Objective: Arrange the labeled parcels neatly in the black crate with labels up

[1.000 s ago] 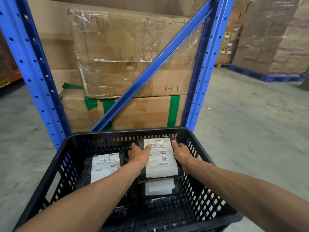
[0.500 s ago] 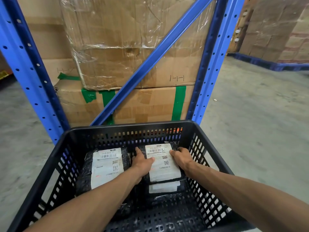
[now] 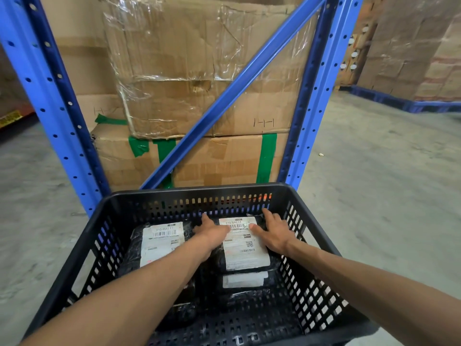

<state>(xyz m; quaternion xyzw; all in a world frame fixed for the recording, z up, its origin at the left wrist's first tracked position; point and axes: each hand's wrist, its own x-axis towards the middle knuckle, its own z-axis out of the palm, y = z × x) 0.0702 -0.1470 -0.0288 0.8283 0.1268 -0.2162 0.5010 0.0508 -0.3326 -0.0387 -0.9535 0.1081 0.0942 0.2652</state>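
The black crate stands in front of me with black-wrapped parcels inside, white labels facing up. One labeled parcel lies at the left. The top right parcel rests on a lower parcel, whose label peeks out at the near side. My left hand lies flat on the top parcel's left edge, thumb on the label. My right hand rests on its right edge with fingers spread. Neither hand is closed around it.
A blue metal rack with a diagonal brace stands just behind the crate, holding taped cardboard boxes. Concrete floor spreads on both sides. More stacked boxes on a blue pallet sit at the far right.
The top right parcel has been lowered onto the one beneath it. Both hands went from gripping its sides to lying flat with fingers spread. My view has moved closer to the crate.
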